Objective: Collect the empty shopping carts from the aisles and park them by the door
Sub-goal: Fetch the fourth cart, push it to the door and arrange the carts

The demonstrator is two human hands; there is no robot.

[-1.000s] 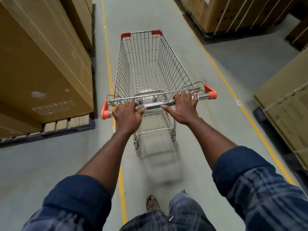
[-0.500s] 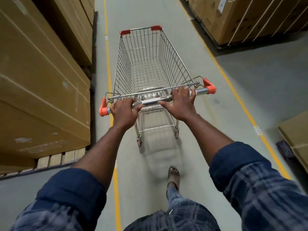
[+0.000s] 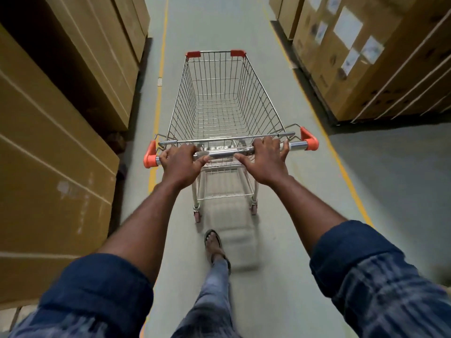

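Shopping cart (image 3: 219, 98) sits straight ahead of both my hands on the grey aisle floor, wire basket empty, w/ red corner caps at the far end.

L hand (image 3: 181, 167) is wrapped round the handle bar (image 3: 222, 152) near its left end. My fingers curl over the top and the thumb lies along the bar, pointing inward. An orange end cap (image 3: 150, 156) sits just outboard of my knuckles.

R hand (image 3: 266, 162) grips the same bar further right. The fingers hook over the top, the thumb stretches toward my L hand, and the little finger stands a bit straighter. Past it there's a short run of bare chrome, then the 2nd orange cap (image 3: 309, 140). Bare bar shows between the hands.

Below the hands are the cart's rear wheels (image 3: 197, 214). Nearer me, between my forearms, is my foot in a sandal (image 3: 213, 242).

Big cardboard boxes (image 3: 48, 154) are stacked close on the L-hand side. More boxes w/ white labels (image 3: 366, 57) stand fwd and right of the R hand, well apart from it. A yellow floor line (image 3: 156, 113) runs just left of the L hand, and another (image 3: 341, 162) runs right of the R hand. The cart is between the lines.
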